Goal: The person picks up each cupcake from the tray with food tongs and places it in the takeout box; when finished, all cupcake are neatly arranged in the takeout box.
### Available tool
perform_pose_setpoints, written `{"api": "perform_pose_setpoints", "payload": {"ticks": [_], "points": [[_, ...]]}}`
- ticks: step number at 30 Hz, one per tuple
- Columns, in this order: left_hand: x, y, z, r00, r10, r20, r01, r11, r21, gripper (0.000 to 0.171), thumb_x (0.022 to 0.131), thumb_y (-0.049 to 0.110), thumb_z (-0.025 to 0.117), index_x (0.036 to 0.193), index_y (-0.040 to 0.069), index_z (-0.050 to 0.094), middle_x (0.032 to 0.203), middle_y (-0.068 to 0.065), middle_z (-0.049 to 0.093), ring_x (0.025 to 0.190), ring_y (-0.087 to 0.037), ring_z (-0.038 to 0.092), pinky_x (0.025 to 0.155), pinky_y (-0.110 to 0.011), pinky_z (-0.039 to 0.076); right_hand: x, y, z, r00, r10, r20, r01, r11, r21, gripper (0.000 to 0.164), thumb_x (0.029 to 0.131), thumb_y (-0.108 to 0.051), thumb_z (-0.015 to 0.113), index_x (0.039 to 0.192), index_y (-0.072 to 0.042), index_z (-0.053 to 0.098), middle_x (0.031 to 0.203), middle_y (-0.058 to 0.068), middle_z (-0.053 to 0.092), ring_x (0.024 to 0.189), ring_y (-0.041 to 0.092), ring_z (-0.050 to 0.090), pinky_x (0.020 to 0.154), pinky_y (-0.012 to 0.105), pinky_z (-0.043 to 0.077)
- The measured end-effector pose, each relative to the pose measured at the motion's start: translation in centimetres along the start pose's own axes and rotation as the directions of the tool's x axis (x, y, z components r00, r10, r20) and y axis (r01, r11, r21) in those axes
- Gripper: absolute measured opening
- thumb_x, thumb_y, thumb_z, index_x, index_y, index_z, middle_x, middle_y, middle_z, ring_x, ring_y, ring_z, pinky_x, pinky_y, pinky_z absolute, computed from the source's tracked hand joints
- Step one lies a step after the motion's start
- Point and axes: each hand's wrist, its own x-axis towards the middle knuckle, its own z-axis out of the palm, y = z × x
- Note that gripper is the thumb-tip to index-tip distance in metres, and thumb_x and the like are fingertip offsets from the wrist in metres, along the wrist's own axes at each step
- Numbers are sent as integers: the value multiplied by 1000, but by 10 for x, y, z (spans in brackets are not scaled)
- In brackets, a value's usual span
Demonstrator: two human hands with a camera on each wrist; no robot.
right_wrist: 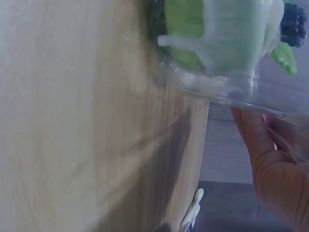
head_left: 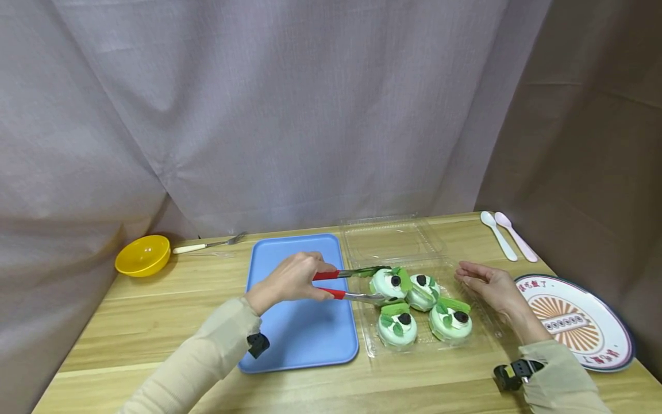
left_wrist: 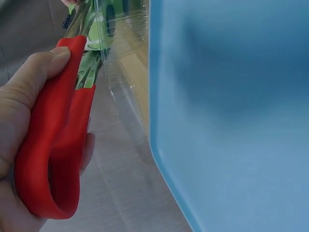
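My left hand [head_left: 298,278] grips red-handled tongs [left_wrist: 53,130], thumb pressed on one handle. Their metal tips lie on either side of a pale green cake [head_left: 384,283], topped with a blackberry and green leaves. This cake is at the far left of a clear plastic container [head_left: 373,339]. Close around it stand more such cakes: one to its right [head_left: 422,293] and a front pair, left [head_left: 397,333] and right [head_left: 450,328]. On the container's right side my right hand [head_left: 493,288] pinches the thin plastic edge between thumb and fingers [right_wrist: 256,135].
A blue tray [head_left: 305,339] lies under my left forearm and hand. The container's lid [head_left: 390,238] is folded back behind. At far left are a yellow bowl [head_left: 143,256] and a fork [head_left: 209,245]. A patterned plate [head_left: 610,313], white spoon [head_left: 499,236] and pink spoon [head_left: 516,237] lie right.
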Motion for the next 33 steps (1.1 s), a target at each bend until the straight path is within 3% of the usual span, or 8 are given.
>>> {"api": "perform_pose_setpoints", "payload": {"ticks": [4, 8, 13, 25, 33], "points": [[3, 2, -2, 1000, 8, 11, -8, 1000, 2, 42, 76, 31, 82, 112, 10, 75, 84, -10, 68, 66, -10, 47, 52, -19, 37, 0, 0, -1, 1000, 5, 1, -5, 1000, 14, 52, 96, -2, 54, 139, 20, 36, 102, -21, 69, 86, -20, 56, 76, 6, 48], [5, 4, -5, 1000, 21, 21, -22, 1000, 14, 41, 75, 30, 82, 110, 10, 75, 83, -9, 68, 66, -10, 48, 53, -20, 37, -1, -1, -1, 1000, 10, 2, -10, 1000, -7, 52, 96, -4, 54, 139, 20, 36, 106, -13, 72, 86, -20, 56, 76, 6, 48], [6, 5, -6, 999, 20, 32, -21, 999, 26, 41, 75, 30, 82, 110, 10, 75, 82, -9, 67, 65, -10, 48, 53, -20, 37, -2, -2, -1, 1000, 16, 2, -16, 1000, -9, 53, 97, -5, 55, 139, 20, 36, 106, -14, 71, 86, -21, 55, 76, 6, 48], [9, 6, -10, 999, 6, 44, -6, 1000, 16, 42, 74, 31, 82, 110, 9, 75, 79, -6, 65, 66, -10, 46, 53, -20, 36, -1, -4, 0, 1000, 17, -11, -17, 998, -64, 52, 97, -7, 55, 139, 18, 38, 119, 18, 69, 85, -21, 54, 76, 6, 48], [8, 5, -10, 999, 42, 32, -43, 998, 51, 41, 73, 31, 82, 108, 11, 76, 76, -3, 63, 64, -8, 46, 53, -18, 36, -1, -3, -1, 1000, 1, -6, -1, 999, -38, 52, 97, -7, 55, 138, 20, 38, 108, -8, 73, 85, -21, 55, 76, 6, 48]]}}
